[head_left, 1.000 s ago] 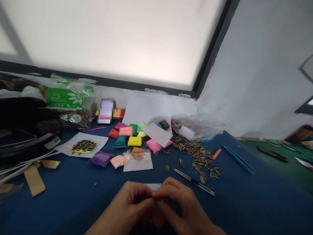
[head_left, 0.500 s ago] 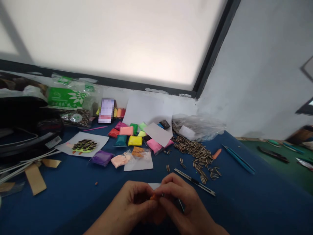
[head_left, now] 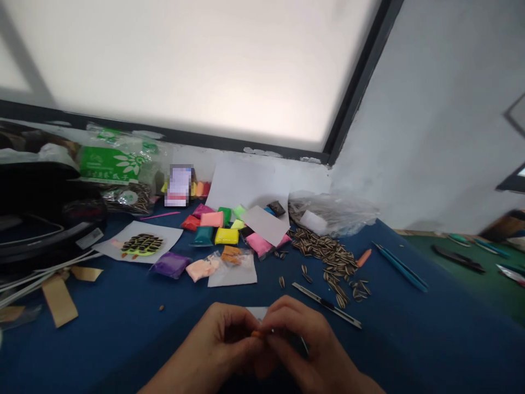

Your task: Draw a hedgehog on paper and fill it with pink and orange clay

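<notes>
My left hand [head_left: 223, 342] and my right hand [head_left: 305, 342] meet at the bottom middle, fingertips pinched together. Between them sits a small piece of orange modelling clay [head_left: 257, 333], mostly covered by the fingers. Both thumbs and forefingers press on it. Behind the fingers a bit of white paper [head_left: 257, 312] shows. A thin, shiny strip, too hidden to name, peeks out below the right hand. Just beyond that hand lies a utility knife [head_left: 327, 305]. An opened packet of orange clay [head_left: 232, 255] rests on a white sheet [head_left: 229, 278] farther back.
Bagged clay in several colours, such as yellow [head_left: 227, 236] and purple [head_left: 171, 264], spreads across the middle. Striped sunflower seeds [head_left: 324, 251] are heaped to the right, near blue tweezers [head_left: 401, 267]. At left, a seed-covered clay figure [head_left: 142, 244] lies on paper beside a black bag [head_left: 36, 202].
My fingers have shifted slightly around the orange clay, and a little more of it shows. Everything else on the table lies as before.
</notes>
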`<state>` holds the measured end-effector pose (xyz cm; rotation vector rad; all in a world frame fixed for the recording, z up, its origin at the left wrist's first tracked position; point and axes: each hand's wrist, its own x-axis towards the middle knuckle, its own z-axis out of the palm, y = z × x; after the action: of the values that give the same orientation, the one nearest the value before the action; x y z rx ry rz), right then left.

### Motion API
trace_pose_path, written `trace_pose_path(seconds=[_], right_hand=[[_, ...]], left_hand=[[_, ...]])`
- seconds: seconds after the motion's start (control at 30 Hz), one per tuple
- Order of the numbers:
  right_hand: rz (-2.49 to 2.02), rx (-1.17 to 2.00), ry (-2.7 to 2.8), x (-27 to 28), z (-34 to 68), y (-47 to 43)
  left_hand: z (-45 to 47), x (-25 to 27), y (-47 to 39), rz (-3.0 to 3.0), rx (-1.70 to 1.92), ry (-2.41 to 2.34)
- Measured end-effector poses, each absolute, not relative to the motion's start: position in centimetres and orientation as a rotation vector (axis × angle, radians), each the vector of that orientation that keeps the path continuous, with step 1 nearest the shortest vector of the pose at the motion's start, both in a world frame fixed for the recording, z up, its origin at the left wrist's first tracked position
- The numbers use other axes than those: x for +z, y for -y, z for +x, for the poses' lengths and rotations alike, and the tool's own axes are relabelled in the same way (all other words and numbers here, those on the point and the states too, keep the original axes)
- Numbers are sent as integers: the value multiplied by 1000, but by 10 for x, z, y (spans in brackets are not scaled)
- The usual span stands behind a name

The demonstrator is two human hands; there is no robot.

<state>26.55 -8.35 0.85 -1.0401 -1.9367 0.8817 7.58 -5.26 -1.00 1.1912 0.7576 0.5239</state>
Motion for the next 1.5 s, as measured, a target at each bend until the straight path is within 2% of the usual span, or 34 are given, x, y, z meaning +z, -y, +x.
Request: trace_pose_path(seconds=[1.03,1.5], right_hand=[[-1059,880,1836,10,269,83],[-951,749,2057,8,272,83]], left_hand=[[77,-8,51,1121,686,-734],[80,-17,54,1068,702,-689]])
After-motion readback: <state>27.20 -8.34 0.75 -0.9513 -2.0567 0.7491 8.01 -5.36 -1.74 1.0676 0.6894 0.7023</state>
